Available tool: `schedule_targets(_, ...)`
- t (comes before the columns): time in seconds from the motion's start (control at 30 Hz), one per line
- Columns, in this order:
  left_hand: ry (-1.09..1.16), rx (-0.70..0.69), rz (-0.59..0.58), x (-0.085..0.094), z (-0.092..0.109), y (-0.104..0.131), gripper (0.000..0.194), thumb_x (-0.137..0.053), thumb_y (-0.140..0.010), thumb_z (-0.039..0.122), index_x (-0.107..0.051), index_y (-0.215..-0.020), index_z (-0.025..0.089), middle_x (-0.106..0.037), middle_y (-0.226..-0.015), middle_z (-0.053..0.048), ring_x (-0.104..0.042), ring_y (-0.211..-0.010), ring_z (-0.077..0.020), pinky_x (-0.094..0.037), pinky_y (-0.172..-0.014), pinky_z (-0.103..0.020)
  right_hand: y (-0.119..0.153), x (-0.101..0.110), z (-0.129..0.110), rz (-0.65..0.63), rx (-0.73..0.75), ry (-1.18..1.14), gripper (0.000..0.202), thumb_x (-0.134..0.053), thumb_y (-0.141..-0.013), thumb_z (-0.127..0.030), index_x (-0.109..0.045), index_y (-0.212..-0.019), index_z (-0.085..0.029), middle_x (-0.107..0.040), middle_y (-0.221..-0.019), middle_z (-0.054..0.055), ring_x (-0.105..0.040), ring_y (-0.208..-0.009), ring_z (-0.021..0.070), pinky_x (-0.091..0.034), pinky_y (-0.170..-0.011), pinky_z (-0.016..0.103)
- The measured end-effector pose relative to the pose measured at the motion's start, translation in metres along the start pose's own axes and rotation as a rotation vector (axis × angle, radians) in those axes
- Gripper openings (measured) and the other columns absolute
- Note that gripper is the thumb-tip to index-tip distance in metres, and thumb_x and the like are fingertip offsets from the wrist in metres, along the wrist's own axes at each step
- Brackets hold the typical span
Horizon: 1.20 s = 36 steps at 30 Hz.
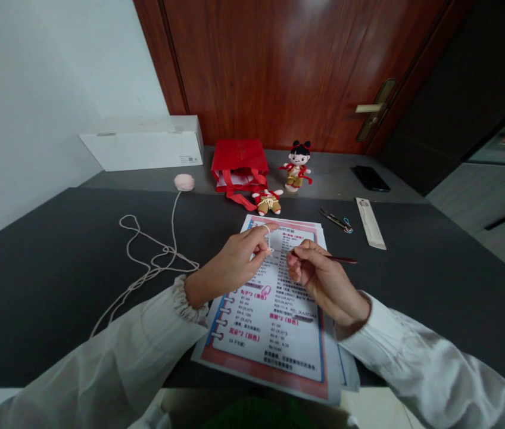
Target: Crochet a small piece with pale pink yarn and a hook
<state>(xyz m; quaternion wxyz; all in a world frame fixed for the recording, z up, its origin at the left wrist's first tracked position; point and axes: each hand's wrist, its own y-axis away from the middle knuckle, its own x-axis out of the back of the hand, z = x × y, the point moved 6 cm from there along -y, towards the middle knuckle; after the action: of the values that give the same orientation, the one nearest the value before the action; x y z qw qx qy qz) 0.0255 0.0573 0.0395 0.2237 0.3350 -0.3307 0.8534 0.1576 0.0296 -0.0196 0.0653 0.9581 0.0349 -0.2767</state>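
Above the printed pattern sheets [252,369], my left hand [239,259] pinches a small piece of pale yarn work [271,251]. A strand of the yarn loops over its raised index finger. My right hand [317,277] grips a crochet hook [344,260] with a dark red handle, its thin metal shaft pointing left to the yarn in my left fingers. On the left of the table the loose yarn [145,274] lies in tangled loops and leads back to a pale pink ball of yarn [184,182].
At the back are a white box [145,146], a red gift bag [239,158], a standing crocheted doll [297,167] and a headless doll body [268,201]. To the right lie small scissors [336,220], a pale packet [370,223] and a black phone [371,178].
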Motion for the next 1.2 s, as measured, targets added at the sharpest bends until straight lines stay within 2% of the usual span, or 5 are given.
schedule_targets(0.1, 0.012, 0.023, 0.001, 0.000, -0.002, 0.000, 0.008, -0.049, -0.084, 0.012, -0.055, -0.084, 0.018, -0.065, -0.086, -0.002, -0.059, -0.072, -0.0115, -0.048, -0.072, -0.025, 0.001, 0.002, -0.004, -0.013, 0.038, 0.071, 0.018, -0.067, -0.079, -0.023, -0.055, -0.067, -0.018, -0.060, -0.063, -0.003, -0.051, -0.050, 0.0081, -0.045, -0.050, 0.022)
schedule_targets(0.37, 0.209, 0.132, 0.026, 0.003, -0.014, -0.001, 0.013, -0.058, -0.080, 0.016, -0.051, -0.069, 0.018, -0.068, -0.095, -0.006, -0.062, -0.102, -0.0193, -0.046, -0.087, -0.031, 0.028, -0.014, -0.030, -0.315, 0.749, 0.871, 0.011, -0.059, -0.085, -0.013, -0.060, -0.077, -0.021, -0.065, -0.080, 0.004, -0.060, -0.075, 0.0171, -0.047, -0.069, 0.033)
schedule_targets(0.47, 0.265, 0.156, -0.013, 0.001, -0.014, -0.001, 0.012, -0.060, -0.080, 0.019, -0.053, -0.070, 0.018, -0.068, -0.100, -0.007, -0.062, -0.104, -0.0207, -0.046, -0.087, -0.031, 0.018, -0.003, -0.030, -0.134, 0.591, 0.637, 0.011, -0.059, -0.087, -0.017, -0.057, -0.077, -0.021, -0.062, -0.070, -0.001, -0.058, -0.063, 0.0133, -0.046, -0.062, 0.029)
schedule_targets(0.67, 0.416, 0.206, -0.020, -0.002, -0.017, -0.001, 0.009, -0.064, -0.075, 0.019, -0.056, -0.071, 0.017, -0.064, -0.079, -0.003, -0.063, -0.092, -0.0198, -0.047, -0.082, -0.031, 0.004, 0.000, -0.022, -0.107, 0.270, 0.195, 0.017, -0.064, -0.082, -0.021, -0.055, -0.069, -0.018, -0.064, -0.062, -0.003, -0.055, -0.047, 0.0087, -0.041, -0.049, 0.022)
schedule_targets(1.2, 0.359, 0.178, -0.014, 0.000, -0.016, -0.001, 0.007, -0.062, -0.077, 0.016, -0.057, -0.073, 0.016, -0.067, -0.091, -0.005, -0.062, -0.080, -0.0146, -0.046, -0.072, -0.027, 0.006, -0.001, -0.024, -0.109, 0.265, 0.191, 0.015, -0.067, -0.080, -0.022, -0.058, -0.069, -0.018, -0.066, -0.063, -0.003, -0.057, -0.046, 0.0082, -0.042, -0.048, 0.021)
